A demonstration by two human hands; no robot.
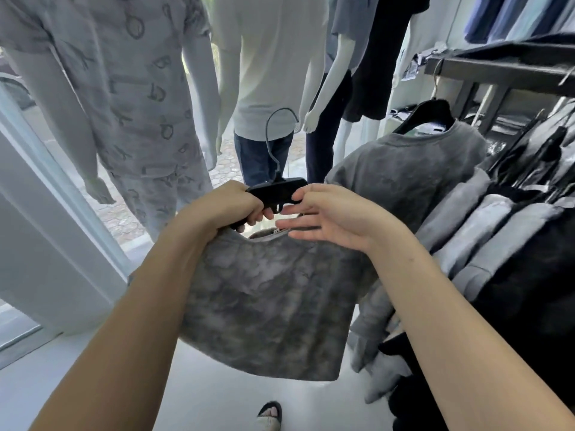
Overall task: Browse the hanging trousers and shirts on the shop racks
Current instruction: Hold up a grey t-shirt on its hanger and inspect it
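The left hand (231,206) clamps the black hanger (277,191) and the collar of a mottled grey T-shirt (270,293), held off the rack (497,73) for inspection; the right hand (323,213) — fingers straight — touches the hanger's end, probably steadying it. Three mannequins (199,73) stand behind — one more grey shirt (404,169) faces out.
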